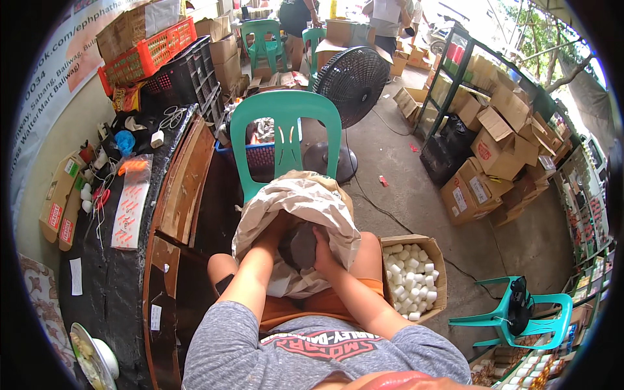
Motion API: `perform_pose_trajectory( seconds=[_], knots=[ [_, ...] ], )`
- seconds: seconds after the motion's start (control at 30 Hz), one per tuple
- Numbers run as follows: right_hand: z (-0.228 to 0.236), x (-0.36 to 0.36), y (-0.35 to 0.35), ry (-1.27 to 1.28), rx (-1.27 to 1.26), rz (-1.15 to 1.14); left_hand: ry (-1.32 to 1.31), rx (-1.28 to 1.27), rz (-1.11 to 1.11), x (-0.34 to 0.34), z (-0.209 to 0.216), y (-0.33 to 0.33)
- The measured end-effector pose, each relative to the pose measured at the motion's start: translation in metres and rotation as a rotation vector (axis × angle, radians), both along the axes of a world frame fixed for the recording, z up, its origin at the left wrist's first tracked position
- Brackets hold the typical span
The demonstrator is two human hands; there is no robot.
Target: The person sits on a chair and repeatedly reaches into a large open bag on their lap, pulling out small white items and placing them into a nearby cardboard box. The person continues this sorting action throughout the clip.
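A large crumpled brown paper sack [289,197] stands open between my knees, in front of a green plastic chair [286,101]. Both my forearms reach into its mouth. Inside is a dark grey, smooth, rounded thing [303,246]; its kind I cannot make out. My right hand [322,252] grips its right side. My left hand [278,226] is deep in the sack on the other side, its fingers hidden in shadow. Right of my knee, a cardboard box [439,263] holds many small white cylindrical pieces [409,276].
A black-topped table [104,312] with cables, scissors and a plastic packet runs along my left. A black fan [351,86] stands behind the chair. Cardboard boxes [478,188] pile up at right, near a teal chair [504,312] lying on its side. A cable [390,218] crosses the floor.
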State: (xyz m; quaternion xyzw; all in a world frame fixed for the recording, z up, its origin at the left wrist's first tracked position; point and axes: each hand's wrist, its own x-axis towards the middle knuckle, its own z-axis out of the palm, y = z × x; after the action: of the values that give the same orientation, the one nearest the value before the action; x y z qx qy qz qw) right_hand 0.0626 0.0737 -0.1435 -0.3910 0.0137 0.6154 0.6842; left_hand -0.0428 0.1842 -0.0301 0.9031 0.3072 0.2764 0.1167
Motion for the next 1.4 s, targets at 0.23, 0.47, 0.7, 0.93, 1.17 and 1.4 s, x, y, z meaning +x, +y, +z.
perform_pose_trajectory(
  seconds=[0.23, 0.47, 0.7, 0.93, 1.17, 1.4],
  knots=[
    [-0.010, -0.003, 0.006, 0.019, 0.009, 0.052, 0.005, 0.003, 0.006, -0.008, 0.003, 0.001],
    [-0.007, -0.002, 0.005, 0.013, -0.007, 0.042, 0.009, 0.012, -0.012, -0.015, 0.002, -0.016],
    [-0.004, -0.002, 0.003, -0.015, -0.032, 0.019, -0.009, -0.035, -0.040, -0.018, 0.002, -0.020],
    [0.005, -0.006, 0.001, -0.022, 0.010, 0.001, -0.090, -0.237, -0.119, -0.013, 0.001, -0.011],
    [-0.007, -0.005, 0.002, -0.020, 0.015, -0.060, 0.083, 0.078, -0.066, -0.019, -0.012, -0.015],
    [0.016, -0.010, 0.002, -0.002, 0.061, -0.069, 0.014, -0.660, 0.296, -0.024, -0.001, -0.059]
  ],
)
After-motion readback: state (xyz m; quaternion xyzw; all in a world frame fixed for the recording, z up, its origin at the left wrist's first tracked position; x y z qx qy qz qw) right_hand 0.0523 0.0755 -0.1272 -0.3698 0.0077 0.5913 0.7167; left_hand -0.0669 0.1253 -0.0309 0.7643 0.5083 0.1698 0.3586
